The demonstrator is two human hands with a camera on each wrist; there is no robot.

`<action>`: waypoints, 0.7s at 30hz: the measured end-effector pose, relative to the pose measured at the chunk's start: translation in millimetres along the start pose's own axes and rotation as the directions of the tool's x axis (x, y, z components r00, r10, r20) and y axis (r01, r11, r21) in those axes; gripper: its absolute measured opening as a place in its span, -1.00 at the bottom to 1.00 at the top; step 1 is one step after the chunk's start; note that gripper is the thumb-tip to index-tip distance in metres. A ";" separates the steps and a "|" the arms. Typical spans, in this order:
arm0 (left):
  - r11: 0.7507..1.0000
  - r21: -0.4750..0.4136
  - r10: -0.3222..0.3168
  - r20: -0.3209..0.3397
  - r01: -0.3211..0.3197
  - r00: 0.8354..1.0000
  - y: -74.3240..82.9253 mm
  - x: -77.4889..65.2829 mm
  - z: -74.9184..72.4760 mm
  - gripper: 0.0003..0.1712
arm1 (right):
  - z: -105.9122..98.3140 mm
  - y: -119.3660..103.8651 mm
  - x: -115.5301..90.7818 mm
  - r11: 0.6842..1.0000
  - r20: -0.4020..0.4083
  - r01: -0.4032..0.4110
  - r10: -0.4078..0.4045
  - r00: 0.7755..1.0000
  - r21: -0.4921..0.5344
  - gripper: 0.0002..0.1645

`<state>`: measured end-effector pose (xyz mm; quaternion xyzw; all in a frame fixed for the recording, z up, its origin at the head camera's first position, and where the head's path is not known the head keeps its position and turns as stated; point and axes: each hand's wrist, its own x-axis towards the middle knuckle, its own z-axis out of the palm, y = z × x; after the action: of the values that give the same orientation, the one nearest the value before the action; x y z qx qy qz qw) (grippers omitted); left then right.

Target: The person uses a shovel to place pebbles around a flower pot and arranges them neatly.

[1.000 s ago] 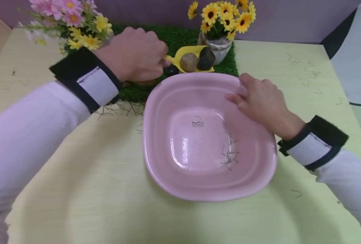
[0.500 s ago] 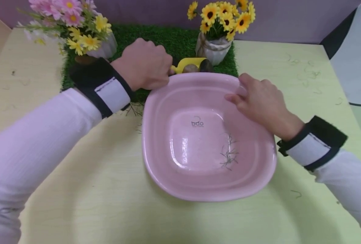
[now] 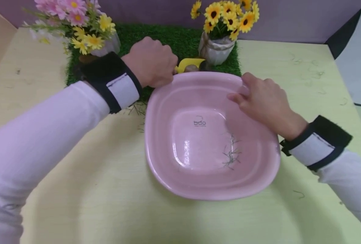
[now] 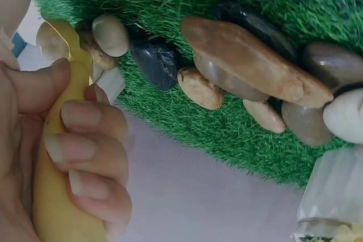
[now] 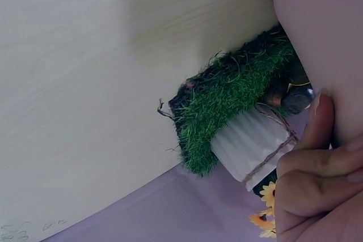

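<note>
My left hand [image 3: 154, 62] grips the handle of a yellow scoop [image 4: 68, 196], fingers wrapped round it in the left wrist view. In the head view, the scoop's blade shows just beyond the far rim of a pink basin [image 3: 212, 193]. A brown stone [image 3: 192, 68] and a dark stone [image 3: 204, 65] show at the blade, partly hidden by that rim. My right hand [image 3: 264, 101] pinches the basin's far right rim, thumb inside. The basin leans with its inside toward me. Bits of dark artificial grass [image 3: 232, 156] lie in it.
An artificial grass mat [image 3: 162, 37] lies behind the basin, with several stones, including a long brown one [image 4: 255, 60]. Potted sunflowers [image 3: 226, 20] and pink and yellow flowers [image 3: 79, 23] stand on either side. Grass strands litter the table [image 3: 76, 189].
My left hand has come down and slightly right toward the basin. The scoop and its stones have dropped lower behind the far rim. My right hand keeps its hold.
</note>
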<state>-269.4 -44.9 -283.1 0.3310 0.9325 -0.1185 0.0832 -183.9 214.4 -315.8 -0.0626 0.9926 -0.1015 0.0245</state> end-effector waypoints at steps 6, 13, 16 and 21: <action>1.000 0.001 -0.011 0.038 0.011 0.999 1.1 1.8 -1.8 -0.58 | 0.1 1.0 -0.5 1.000 0.009 -0.008 0.008 1.000 0.004 -0.53; 1.000 0.009 -0.030 0.050 0.030 0.998 4.0 1.6 -2.6 -0.61 | 0.4 1.4 -0.5 1.000 0.011 -0.010 0.010 1.000 0.007 -0.53; 0.999 0.025 -0.038 0.043 0.037 0.998 5.6 0.7 -3.0 -0.62 | 0.7 1.4 -0.3 1.000 0.008 -0.008 0.008 1.000 0.006 -0.53; 0.998 0.061 -0.035 -0.001 0.035 0.999 8.3 -2.0 -2.1 -0.61 | 0.8 1.0 -0.3 1.000 0.000 -0.011 0.011 1.000 0.005 -0.52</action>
<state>-262.7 -39.3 -282.0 0.3170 0.9341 -0.1482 0.0709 -183.7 215.2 -316.8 -0.0570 0.9926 -0.1038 0.0251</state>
